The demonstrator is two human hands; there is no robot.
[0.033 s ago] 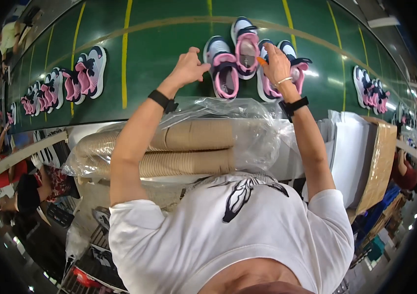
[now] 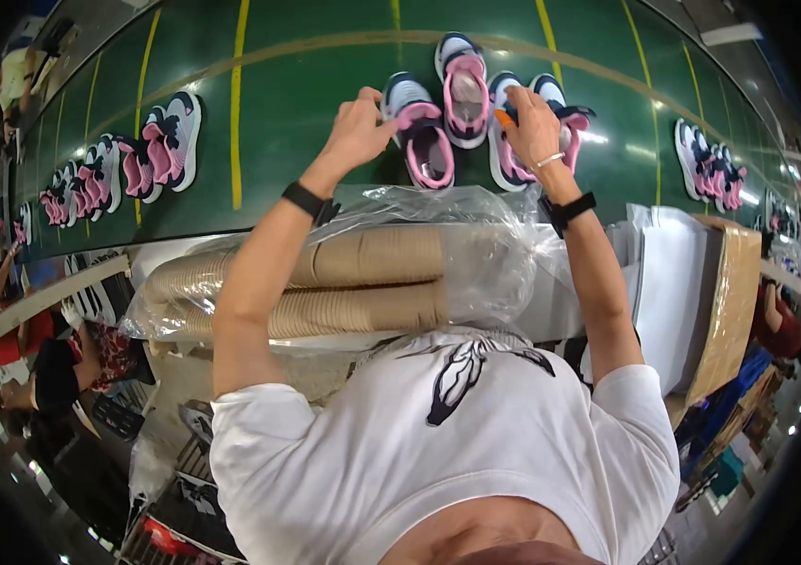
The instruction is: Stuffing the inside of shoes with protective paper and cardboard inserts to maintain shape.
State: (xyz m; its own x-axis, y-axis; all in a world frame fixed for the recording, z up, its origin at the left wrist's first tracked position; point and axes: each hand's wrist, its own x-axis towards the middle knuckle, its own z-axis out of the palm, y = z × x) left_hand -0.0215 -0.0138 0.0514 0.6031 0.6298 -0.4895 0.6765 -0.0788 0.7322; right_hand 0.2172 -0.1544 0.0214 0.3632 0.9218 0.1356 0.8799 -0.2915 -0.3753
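Note:
Several sneakers in white, navy and pink lie on the green surface ahead of me. My left hand is beside the leftmost sneaker, its index finger and thumb apart and the other fingers curled. The thumb tip is close to that shoe's edge; whether they touch I cannot tell. Another sneaker sits a little farther off, between my hands. Above the sneaker to its right, my right hand has its fingers stretched out, with orange at the thumb. It partly hides this shoe and the rightmost sneaker.
Clear plastic bags of ribbed beige stacks lie nearer my body. White sheets stand beside a cardboard piece at right. More sneakers line up at far left and far right. Other people are at the left edge.
The sneakers and the yellow lines on the green surface have shifted slightly left in view. Both hands have hardly moved.

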